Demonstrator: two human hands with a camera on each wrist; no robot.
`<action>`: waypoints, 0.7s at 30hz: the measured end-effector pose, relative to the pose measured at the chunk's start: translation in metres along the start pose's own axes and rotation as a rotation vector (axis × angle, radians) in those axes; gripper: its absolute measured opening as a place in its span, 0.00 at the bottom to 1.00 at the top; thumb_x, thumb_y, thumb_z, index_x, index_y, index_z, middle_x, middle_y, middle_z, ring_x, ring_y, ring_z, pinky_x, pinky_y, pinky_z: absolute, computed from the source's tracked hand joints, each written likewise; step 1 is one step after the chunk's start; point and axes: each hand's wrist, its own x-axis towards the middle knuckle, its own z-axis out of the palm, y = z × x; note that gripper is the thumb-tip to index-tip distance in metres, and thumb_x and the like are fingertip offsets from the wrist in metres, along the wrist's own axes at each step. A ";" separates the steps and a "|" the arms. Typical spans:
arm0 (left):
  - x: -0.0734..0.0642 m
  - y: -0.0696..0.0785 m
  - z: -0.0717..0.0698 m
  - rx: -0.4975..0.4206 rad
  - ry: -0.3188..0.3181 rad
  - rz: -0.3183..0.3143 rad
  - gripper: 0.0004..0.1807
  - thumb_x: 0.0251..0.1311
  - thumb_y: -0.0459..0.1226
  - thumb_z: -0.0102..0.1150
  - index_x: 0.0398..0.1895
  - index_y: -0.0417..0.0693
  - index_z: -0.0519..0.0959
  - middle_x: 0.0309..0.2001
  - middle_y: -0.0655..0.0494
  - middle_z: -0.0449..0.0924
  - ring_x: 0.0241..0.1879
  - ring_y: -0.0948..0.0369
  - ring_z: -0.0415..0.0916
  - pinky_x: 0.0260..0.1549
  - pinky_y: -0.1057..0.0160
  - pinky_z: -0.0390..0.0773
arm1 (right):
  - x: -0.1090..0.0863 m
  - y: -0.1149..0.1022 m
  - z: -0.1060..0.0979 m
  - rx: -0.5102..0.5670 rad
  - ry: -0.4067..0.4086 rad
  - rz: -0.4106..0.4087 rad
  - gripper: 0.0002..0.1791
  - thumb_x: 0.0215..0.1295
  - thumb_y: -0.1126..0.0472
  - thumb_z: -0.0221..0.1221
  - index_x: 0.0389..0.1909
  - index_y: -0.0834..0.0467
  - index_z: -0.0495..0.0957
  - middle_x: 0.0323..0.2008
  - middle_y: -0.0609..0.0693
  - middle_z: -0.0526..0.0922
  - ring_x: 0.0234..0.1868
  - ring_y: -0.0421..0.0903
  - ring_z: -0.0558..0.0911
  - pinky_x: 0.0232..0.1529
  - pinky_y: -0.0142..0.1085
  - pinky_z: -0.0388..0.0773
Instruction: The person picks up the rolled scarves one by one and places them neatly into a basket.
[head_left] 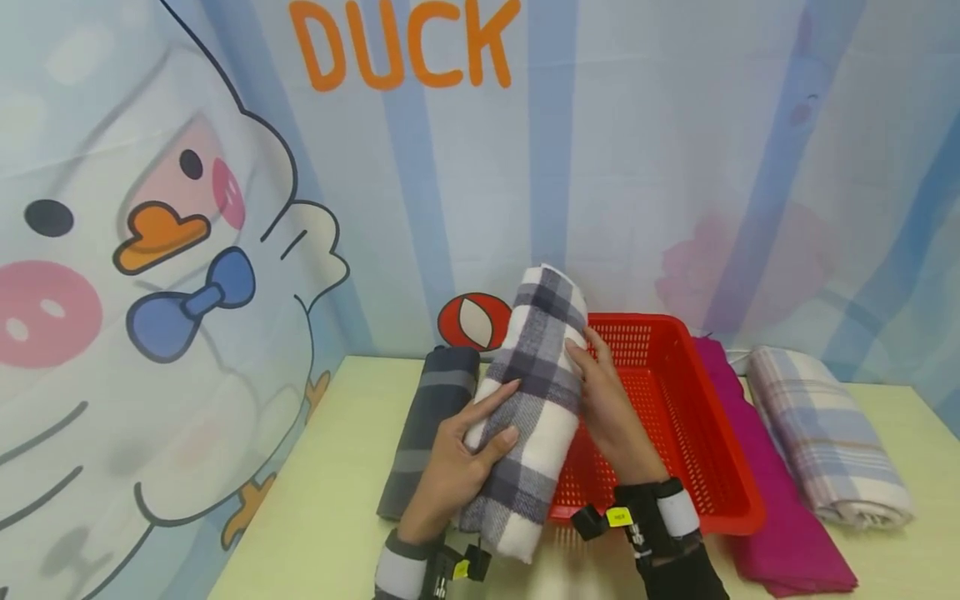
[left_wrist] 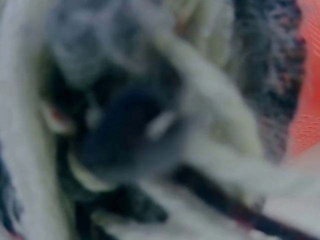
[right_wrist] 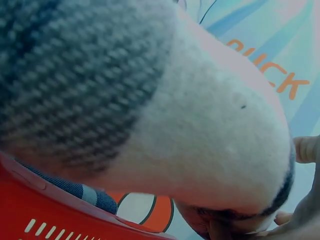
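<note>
Slanting cloth roll (head_left: 538,404), plaid, fuzzy, grey-and-white

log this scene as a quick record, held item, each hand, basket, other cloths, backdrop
held item: checked roll, white with dark grey
left hand: holds the roll's left side, index finger and thumb on top
right hand: grips its right edge, higher up
basket: red basket with slotted walls, partly hidden by the roll
left of basket: dark roll with grey stripes
right of basket: magenta cloth, then pale plaid roll
backdrop: cartoon print reading DUCK
</note>
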 end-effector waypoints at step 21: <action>0.003 0.001 0.009 0.001 -0.028 -0.044 0.28 0.64 0.39 0.63 0.67 0.67 0.74 0.67 0.56 0.74 0.60 0.57 0.72 0.58 0.60 0.71 | 0.005 -0.003 0.003 -0.032 0.075 0.013 0.44 0.69 0.51 0.59 0.74 0.30 0.40 0.71 0.49 0.54 0.64 0.50 0.66 0.63 0.46 0.69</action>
